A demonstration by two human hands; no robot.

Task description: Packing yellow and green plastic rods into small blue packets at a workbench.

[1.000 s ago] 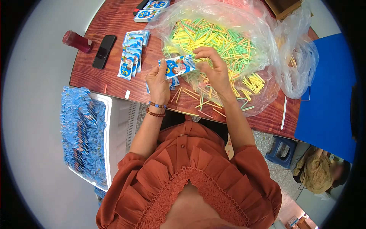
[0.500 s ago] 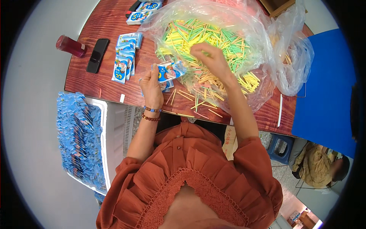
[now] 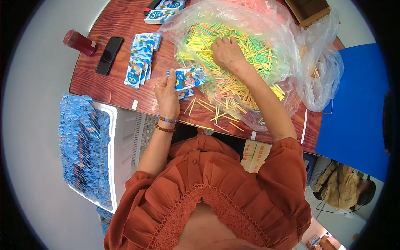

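My left hand [image 3: 167, 95] pinches a blue and white printed packet [image 3: 189, 79] near the table's front edge, its thumb and fingers closed on the packet's left end. Partly under it lies another packet [image 3: 186, 94] of the same kind. Palm down on a heap of thin yellow, green and pink sticks [image 3: 254, 48], my right hand [image 3: 228, 55] has its fingers bent and slightly apart, the tips among the sticks. I see nothing gripped in it. The heap fills an opened clear plastic bag [image 3: 287, 54], and several loose sticks [image 3: 204, 105] lie in front of it.
Left of my hands lie overlapping packets [image 3: 139, 62], a black phone [image 3: 109, 56] and a dark red bottle [image 3: 80, 43]. Flat packs [image 3: 160, 16] sit behind. A white foam box [image 3: 113, 146] full of blue packets stands lower left. A person [image 3: 341, 185] is at the far right.
My right hand has gone down and slightly forward onto the stick heap, its fingers spreading. My left hand keeps the packet in nearly the same place. The whole view has shifted a little.
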